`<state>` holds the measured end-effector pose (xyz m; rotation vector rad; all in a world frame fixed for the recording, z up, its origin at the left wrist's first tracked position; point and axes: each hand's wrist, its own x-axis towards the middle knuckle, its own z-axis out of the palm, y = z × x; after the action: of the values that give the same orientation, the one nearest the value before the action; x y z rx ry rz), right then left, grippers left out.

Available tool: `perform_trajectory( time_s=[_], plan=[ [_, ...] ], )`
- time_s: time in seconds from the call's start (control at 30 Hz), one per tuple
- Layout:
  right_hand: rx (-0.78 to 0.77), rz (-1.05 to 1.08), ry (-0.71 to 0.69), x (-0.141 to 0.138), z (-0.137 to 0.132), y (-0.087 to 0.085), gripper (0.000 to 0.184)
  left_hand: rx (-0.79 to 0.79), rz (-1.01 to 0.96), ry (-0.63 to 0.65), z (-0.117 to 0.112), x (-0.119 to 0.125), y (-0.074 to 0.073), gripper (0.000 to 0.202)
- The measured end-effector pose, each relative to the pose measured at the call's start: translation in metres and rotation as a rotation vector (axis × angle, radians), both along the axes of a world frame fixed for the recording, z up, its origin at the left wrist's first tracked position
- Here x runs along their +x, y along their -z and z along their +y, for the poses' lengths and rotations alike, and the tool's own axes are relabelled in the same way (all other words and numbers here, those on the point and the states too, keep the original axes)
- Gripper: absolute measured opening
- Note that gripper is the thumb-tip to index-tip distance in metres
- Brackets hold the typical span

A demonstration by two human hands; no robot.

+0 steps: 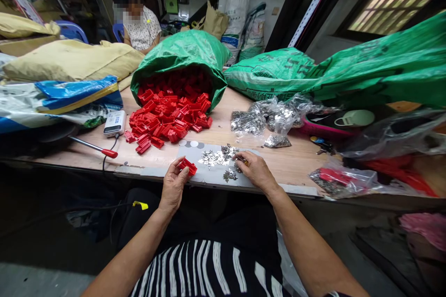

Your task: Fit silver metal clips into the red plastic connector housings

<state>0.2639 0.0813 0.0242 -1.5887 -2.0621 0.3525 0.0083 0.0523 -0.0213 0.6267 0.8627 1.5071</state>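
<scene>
**Holding red on the left, down among the metal on the right**

Held in the left grip, just left of the frame's lower centre: one red plastic part, pinched between thumb and fingers over a grey sheet at the near edge of the table. Slanting along its long axis from upper left to lower right, and so aimed roughly toward the small dark metal cluster. Bent-fingered at the right grip, right of centre, with fingertips down by the right end of the silvery metal pieces. Cannot tell whether pinched on a piece or merely resting there. Between the two grips, slightly higher in the frame than the red part: most of the silvery spread. Judged as the key relation: a short sideways gap, almost level, from part to right fingertips. Higher up, nearer the left grip: a heap of red parts, spilling from a green sack.
</scene>
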Motion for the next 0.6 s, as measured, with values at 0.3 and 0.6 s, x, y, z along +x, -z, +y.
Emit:
perform_trajectory(
  time_s=[0.3,0.6],
  plan=[
    [-0.025,-0.023,-0.010,0.018,-0.007,0.003,0.017,0.001,-0.003,-0.004,0.000,0.000,0.000,0.044],
    [-0.103,-0.072,-0.016,0.029,-0.015,0.011,0.010,0.004,0.011,-0.006,-0.001,0.000,0.000,0.044]
  ],
)
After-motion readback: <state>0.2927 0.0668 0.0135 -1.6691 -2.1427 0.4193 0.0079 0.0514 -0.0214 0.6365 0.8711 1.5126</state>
